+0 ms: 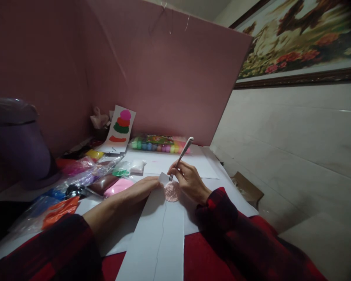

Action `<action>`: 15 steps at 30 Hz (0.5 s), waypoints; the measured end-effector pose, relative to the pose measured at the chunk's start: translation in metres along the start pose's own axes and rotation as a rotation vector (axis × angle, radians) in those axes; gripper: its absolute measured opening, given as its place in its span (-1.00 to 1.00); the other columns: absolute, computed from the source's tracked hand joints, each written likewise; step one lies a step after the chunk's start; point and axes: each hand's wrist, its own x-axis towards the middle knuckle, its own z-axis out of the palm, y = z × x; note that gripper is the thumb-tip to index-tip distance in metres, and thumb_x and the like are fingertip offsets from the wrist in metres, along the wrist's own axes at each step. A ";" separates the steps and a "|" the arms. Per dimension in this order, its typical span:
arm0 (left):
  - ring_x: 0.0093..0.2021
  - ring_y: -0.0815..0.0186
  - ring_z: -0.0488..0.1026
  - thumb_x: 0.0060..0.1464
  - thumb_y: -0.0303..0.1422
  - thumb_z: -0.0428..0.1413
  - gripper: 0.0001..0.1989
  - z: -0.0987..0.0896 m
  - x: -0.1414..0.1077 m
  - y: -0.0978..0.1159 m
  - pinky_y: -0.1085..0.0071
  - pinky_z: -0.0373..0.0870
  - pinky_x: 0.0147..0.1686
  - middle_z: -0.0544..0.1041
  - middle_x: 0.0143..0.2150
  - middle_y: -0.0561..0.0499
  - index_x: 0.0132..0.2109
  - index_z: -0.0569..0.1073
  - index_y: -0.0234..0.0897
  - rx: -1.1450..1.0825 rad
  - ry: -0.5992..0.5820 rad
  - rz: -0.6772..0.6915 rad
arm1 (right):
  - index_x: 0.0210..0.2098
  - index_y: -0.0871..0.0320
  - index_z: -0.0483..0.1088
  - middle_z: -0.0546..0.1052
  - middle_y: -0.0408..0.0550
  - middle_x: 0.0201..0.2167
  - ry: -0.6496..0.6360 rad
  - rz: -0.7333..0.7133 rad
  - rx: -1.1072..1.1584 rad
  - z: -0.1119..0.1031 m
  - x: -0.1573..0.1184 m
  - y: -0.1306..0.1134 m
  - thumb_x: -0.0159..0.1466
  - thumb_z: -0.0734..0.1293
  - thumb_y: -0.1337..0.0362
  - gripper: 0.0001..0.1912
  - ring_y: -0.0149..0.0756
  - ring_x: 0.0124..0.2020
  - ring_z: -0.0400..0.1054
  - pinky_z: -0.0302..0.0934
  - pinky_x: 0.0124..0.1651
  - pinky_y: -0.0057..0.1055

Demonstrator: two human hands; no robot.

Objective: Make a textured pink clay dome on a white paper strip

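My right hand (188, 180) is closed round a fork (185, 151), its patterned handle pointing up and its tines down. The tines are at the upper edge of a pale pink, rough-textured clay patch (172, 192) on a long white paper strip (159, 238). A wavy pencil line runs down the strip below the patch. My left hand (148, 187) is at the strip's upper left edge, beside the patch. Its fingers are partly hidden, but they appear to grip the paper.
Bags of coloured clay, among them pink (119, 187) and orange (60, 212), lie to the left. A pack of coloured clay tubs (159, 144) lies at the back. Behind the bags leans a card with coloured shapes (121, 130). A purple bin (17, 148) stands far left.
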 end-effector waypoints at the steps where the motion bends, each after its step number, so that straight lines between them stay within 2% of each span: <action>1: -0.60 0.39 0.25 -0.23 -0.45 0.05 -0.94 0.000 0.001 0.000 0.48 0.07 -0.60 0.36 -0.59 0.06 -0.47 0.39 -0.30 0.001 0.002 0.004 | -0.38 0.14 0.36 0.48 -0.09 -0.39 0.005 -0.006 -0.006 0.000 0.000 0.000 0.29 0.19 0.37 -0.85 -0.31 -0.33 0.36 0.23 -0.22 -0.40; 7: -0.59 0.39 0.23 -0.22 -0.47 0.04 -0.93 0.000 0.002 0.000 0.47 0.08 -0.59 0.33 -0.60 0.08 -0.47 0.40 -0.29 -0.009 -0.008 0.008 | -0.38 0.15 0.34 0.47 -0.02 -0.35 0.012 -0.093 -0.080 0.002 0.001 0.000 0.27 0.21 0.38 -0.88 -0.24 -0.25 0.35 0.23 -0.14 -0.31; 15: -0.55 0.39 0.26 -0.17 -0.44 0.04 -0.91 0.000 -0.001 0.000 0.47 0.15 -0.54 0.36 -0.54 0.07 -0.41 0.41 -0.30 0.016 -0.004 0.014 | -0.37 0.13 0.33 0.46 -0.02 -0.36 0.013 -0.113 -0.186 0.004 -0.001 -0.003 0.28 0.21 0.38 -0.88 -0.21 -0.26 0.32 0.21 -0.15 -0.29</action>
